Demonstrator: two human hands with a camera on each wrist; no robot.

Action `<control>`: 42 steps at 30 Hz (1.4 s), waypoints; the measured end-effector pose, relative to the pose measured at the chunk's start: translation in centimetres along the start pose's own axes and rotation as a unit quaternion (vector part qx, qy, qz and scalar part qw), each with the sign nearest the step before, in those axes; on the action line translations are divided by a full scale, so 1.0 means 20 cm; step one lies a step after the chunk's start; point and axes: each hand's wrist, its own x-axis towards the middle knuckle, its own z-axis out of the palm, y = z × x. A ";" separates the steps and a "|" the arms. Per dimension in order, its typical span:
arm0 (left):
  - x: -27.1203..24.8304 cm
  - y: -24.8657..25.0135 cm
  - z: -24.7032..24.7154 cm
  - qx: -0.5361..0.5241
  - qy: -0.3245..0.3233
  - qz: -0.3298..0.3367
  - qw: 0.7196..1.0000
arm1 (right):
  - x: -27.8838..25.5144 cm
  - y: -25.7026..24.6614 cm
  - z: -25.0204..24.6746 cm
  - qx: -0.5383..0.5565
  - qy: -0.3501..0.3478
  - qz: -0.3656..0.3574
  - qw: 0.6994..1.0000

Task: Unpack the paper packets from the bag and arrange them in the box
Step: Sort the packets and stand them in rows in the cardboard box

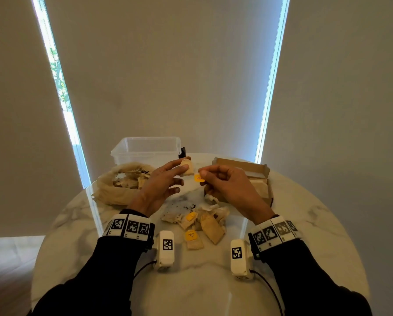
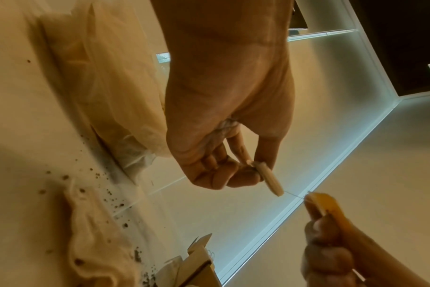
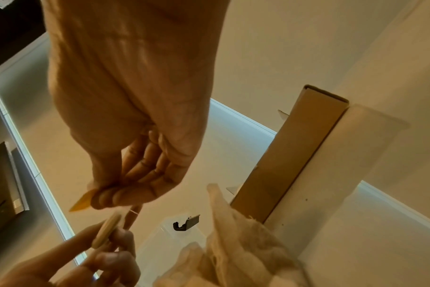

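Observation:
Above the round marble table (image 1: 304,224), my left hand (image 1: 165,179) pinches a small tan paper packet (image 1: 187,168) (image 2: 270,179) (image 3: 107,230) between thumb and fingers. My right hand (image 1: 222,181) pinches the packet's yellow tag (image 1: 199,178) (image 2: 324,203) (image 3: 80,203), joined to the packet by a thin string. The crumpled translucent bag (image 1: 120,182) (image 2: 106,81) lies at the left, with more packets inside. At the right stands the open cardboard box (image 1: 243,164) (image 3: 290,151), with pale packets in it. Several loose packets (image 1: 204,222) lie below my hands.
A clear plastic tub (image 1: 145,148) with a dark clip stands at the back of the table, behind the bag. Dark crumbs (image 1: 186,205) (image 2: 111,198) are scattered on the marble among the loose packets. Window blinds rise behind the table.

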 end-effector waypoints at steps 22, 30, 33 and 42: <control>-0.08 0.06 0.08 0.068 -0.206 -0.003 0.976 | 0.02 0.01 -0.12 -0.076 0.065 -0.005 0.995; -0.06 0.03 0.07 0.151 -0.098 -0.003 0.984 | 0.00 -0.01 -0.11 -0.012 -0.005 0.064 0.998; -0.06 0.04 0.07 0.174 -0.091 -0.003 0.981 | 0.02 -0.01 -0.13 0.076 0.013 0.090 0.993; -0.06 0.02 0.13 0.235 -0.093 0.029 0.967 | 0.04 0.02 -0.12 0.151 0.058 0.081 0.984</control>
